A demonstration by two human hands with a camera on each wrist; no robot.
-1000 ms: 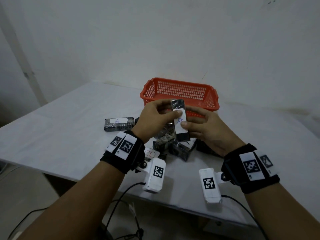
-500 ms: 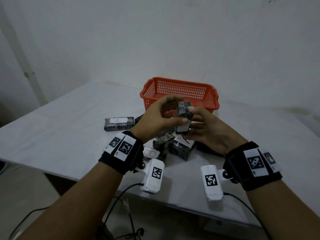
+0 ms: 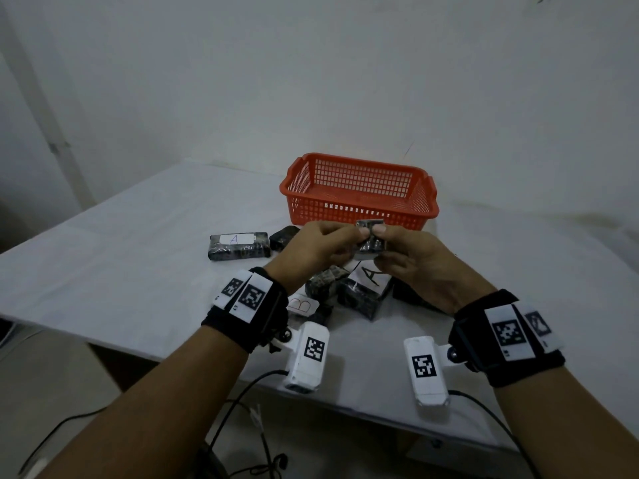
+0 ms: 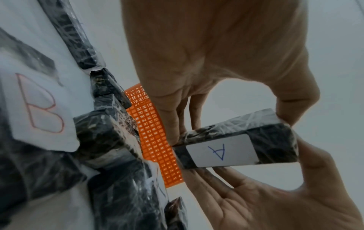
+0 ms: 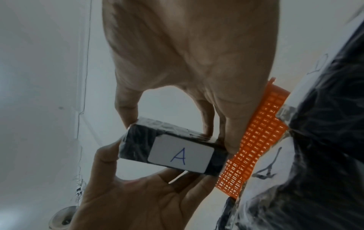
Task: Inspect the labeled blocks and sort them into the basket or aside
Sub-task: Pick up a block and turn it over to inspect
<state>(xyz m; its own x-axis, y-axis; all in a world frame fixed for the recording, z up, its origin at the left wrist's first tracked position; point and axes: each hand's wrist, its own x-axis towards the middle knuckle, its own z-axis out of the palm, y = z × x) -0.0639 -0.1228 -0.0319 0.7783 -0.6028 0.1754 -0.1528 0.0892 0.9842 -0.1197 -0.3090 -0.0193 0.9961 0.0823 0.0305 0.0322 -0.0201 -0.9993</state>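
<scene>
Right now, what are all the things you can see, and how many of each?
Held block: one, dark wrap, white label with blue A, in the air before the basket.
Basket: one, orange, far middle of table.
Block apart: one, dark, labelled A, left of the pile.
Pile of blocks: several, dark, under the hands; A and B labels show.
Table: one, white.
Wrist cameras: two, white.
Left hand: grips the held block.
Right hand: grips it too.

Pinched between the fingers (image 3: pixel 359 231) of both hands: one block (image 3: pixel 370 240), just before the basket (image 3: pixel 359 188) (which stands behind the fingertips). Below the fingers, a heap of blocks (image 3: pixel 349 292) on the table (image 3: pixel 138 257); left of them, well apart, a lone block (image 3: pixel 239 246)
</scene>
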